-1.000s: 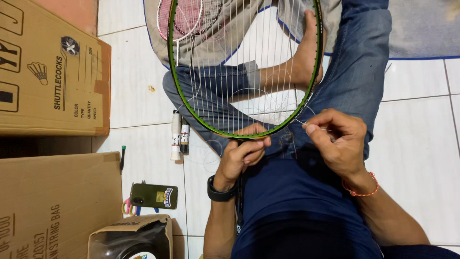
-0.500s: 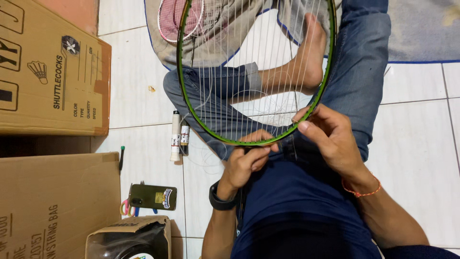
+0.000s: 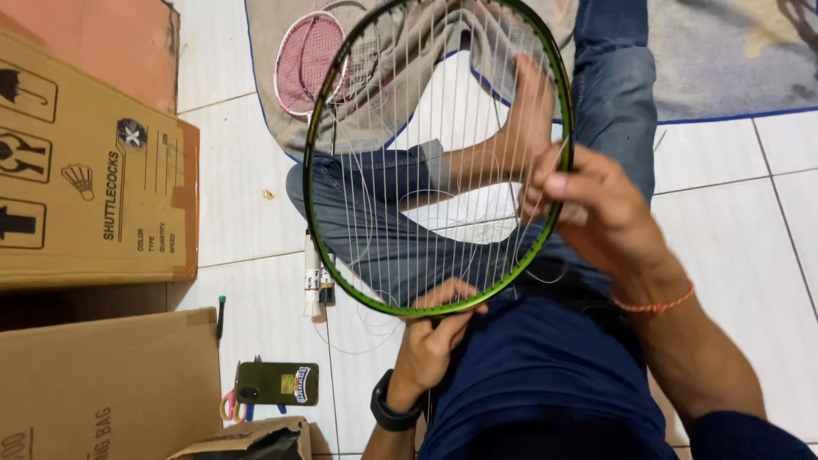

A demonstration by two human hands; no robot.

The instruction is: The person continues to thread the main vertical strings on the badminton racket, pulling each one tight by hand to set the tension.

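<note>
Head view: racket frame (image 3: 358, 111), green, centre frame, vertical strings in, cross strings largely missing (judgement). Left hand (image 3: 434, 336) grips its lower rim; right hand (image 3: 596, 209) pinches white string (image 3: 545, 277) at right rim.

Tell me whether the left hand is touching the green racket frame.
Touching. The head view shows the left hand with fingers curled over the bottom of the green racket frame.

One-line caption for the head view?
Left hand grips green-framed badminton racket; right hand pulls white string at its rim, above blue jeans.
</note>
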